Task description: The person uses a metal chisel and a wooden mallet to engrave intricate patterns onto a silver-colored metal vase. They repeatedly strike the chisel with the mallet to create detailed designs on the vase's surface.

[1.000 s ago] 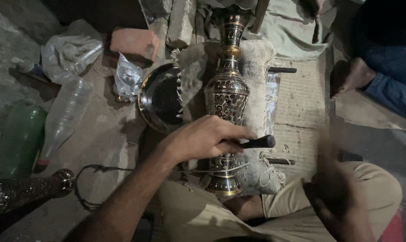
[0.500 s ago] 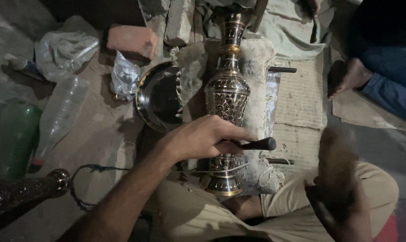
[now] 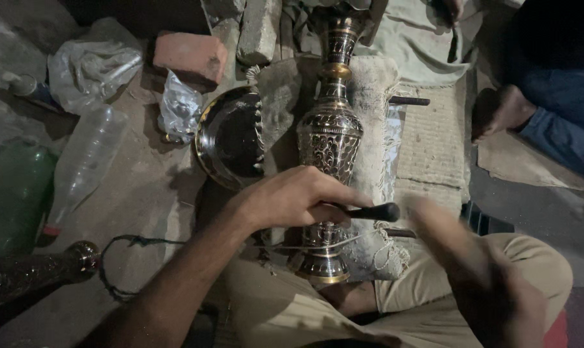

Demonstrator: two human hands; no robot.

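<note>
An engraved black-and-silver metal vase (image 3: 330, 138) lies lengthwise on a dirty cloth (image 3: 369, 116) in front of my knees. My left hand (image 3: 292, 200) rests over its lower body, closed on a thin tool with a black handle (image 3: 369, 211) that points right. My right hand (image 3: 478, 264) is a blurred shape above my right knee, just right of that handle; what it holds is not readable. A dark round metal bowl (image 3: 230, 138) leans beside the vase on the left.
A red brick (image 3: 192, 57), grey stones (image 3: 256, 29) and crumpled plastic bags (image 3: 92, 67) lie at the back left. Empty plastic bottles (image 3: 86, 164) and another engraved metal piece (image 3: 34, 274) sit on the left. Another person's bare foot (image 3: 498, 113) shows at right.
My blurred right hand has moved left and up, closer to the tool's black handle. My left hand stays on the vase with the tool.
</note>
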